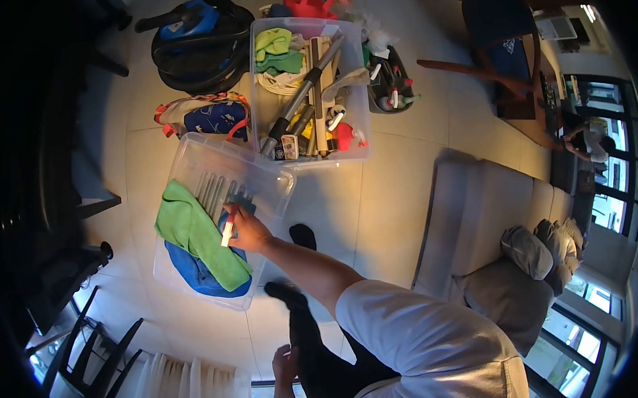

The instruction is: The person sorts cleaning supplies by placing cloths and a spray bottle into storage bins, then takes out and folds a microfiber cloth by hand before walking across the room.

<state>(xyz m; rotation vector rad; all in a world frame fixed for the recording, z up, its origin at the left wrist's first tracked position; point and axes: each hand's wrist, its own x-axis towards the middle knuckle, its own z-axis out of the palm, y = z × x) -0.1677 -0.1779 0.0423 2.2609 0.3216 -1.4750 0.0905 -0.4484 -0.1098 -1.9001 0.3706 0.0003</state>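
My right hand [248,229] is closed around a slim white-and-red object [228,230], perhaps a spray bottle's top; my fingers hide part of it. The hand is over a clear plastic bin [268,174]. A green cloth [199,236] lies in that bin across a blue cloth [194,270]. Just beyond my fingers is a dark teal item [240,195], partly covered by the hand. My left hand [286,364] is low beside my leg, fingers loosely bent, and no object shows in it.
A second clear bin [362,126] holds grey vacuum tubes [304,93], cloths and a cord. Around it are a blue-and-black vacuum cleaner [202,44], a patterned bag [212,117] and a dark caddy of bottles [392,89]. A grey sofa [476,213] stands right; another person [590,141] is far off.
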